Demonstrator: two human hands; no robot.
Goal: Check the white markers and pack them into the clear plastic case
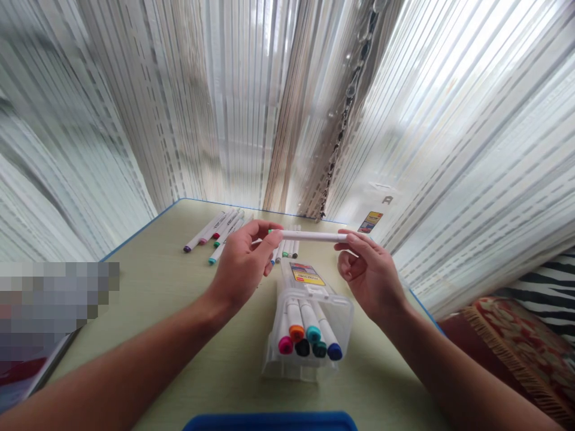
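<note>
A white marker pen [309, 236] is held level above the table, one end in each hand. My left hand [245, 263] pinches its left end, where a green tip shows. My right hand [371, 275] pinches its right end with thumb and fingers. Below the hands lies a clear plastic marker case [344, 314] on its side, open toward me, with several markers inside showing pink, orange, teal, black, green and blue caps.
Several loose markers [215, 233] lie on the pale wooden table [148, 281] at the back, more behind the held pen. Striped sheer curtains surround the table. A blue object [269, 421] sits at the near edge. A patterned cushion [516, 341] lies at right.
</note>
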